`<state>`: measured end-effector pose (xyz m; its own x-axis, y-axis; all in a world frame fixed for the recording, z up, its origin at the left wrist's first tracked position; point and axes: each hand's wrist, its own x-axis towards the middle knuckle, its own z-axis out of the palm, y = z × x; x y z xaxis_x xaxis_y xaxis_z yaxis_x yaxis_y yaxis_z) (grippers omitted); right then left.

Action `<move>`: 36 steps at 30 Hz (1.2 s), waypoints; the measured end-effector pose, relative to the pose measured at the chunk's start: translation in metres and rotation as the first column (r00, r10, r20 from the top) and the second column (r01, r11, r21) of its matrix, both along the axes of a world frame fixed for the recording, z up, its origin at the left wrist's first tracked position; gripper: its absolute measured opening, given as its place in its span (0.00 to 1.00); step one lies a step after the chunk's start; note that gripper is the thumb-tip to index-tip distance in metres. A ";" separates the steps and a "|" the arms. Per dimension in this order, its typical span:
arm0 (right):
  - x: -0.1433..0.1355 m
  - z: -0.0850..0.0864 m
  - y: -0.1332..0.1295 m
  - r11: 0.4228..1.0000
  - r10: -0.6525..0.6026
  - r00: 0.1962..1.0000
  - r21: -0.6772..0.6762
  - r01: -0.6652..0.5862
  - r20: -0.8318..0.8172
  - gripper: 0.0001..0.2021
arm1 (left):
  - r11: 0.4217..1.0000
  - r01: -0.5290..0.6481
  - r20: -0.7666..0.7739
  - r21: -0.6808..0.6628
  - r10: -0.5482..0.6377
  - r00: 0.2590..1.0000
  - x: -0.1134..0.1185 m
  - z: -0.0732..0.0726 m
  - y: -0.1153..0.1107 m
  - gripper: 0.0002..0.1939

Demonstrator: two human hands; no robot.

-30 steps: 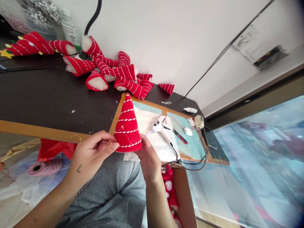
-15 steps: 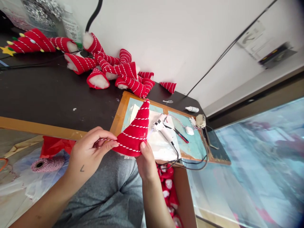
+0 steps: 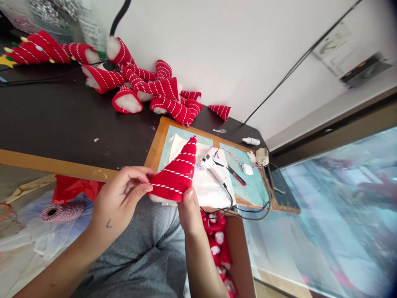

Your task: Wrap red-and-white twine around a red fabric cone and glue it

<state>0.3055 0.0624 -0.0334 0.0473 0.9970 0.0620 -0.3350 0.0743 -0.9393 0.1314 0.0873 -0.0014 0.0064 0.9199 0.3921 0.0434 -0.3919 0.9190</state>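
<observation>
Tipping further rightward, red cone [image 3: 176,178] pinched between left hand [image 3: 119,203] and right hand [image 3: 189,211]; twine [image 3: 149,185] winding nearly finished, only base remaining.

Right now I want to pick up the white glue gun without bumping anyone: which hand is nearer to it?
The right hand. It holds the red cone just below-left of the glue gun. The left hand pinches the cone's far side, farther away.
</observation>
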 end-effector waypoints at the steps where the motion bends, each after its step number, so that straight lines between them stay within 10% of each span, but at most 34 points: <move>1: 0.000 0.001 0.000 1.000 0.003 1.000 0.025 -0.003 0.029 0.37 | 1.000 0.001 0.015 -0.012 -0.001 1.000 0.001 0.000 0.000 0.04; 17: 0.003 0.009 0.004 0.996 -0.004 1.000 -0.086 0.003 -0.014 0.29 | 0.995 -0.014 0.028 -0.102 0.016 0.999 0.007 -0.001 0.001 0.04; 25: 0.007 0.014 0.007 0.990 0.082 0.991 -0.109 -0.093 -0.103 0.40 | 0.992 -0.046 -0.013 -0.117 0.045 0.999 0.008 0.003 0.000 0.04; 36: 0.021 0.026 0.003 0.992 0.091 0.995 -0.087 -0.087 0.044 0.34 | 0.991 0.038 -0.280 0.124 -0.002 0.960 -0.011 -0.006 0.029 0.16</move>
<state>0.3263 0.0657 -0.0073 -0.0431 0.9988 -0.0228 -0.2913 -0.0344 -0.9560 0.1208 0.1161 -0.0075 0.1500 0.8611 0.4859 0.2812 -0.5083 0.8140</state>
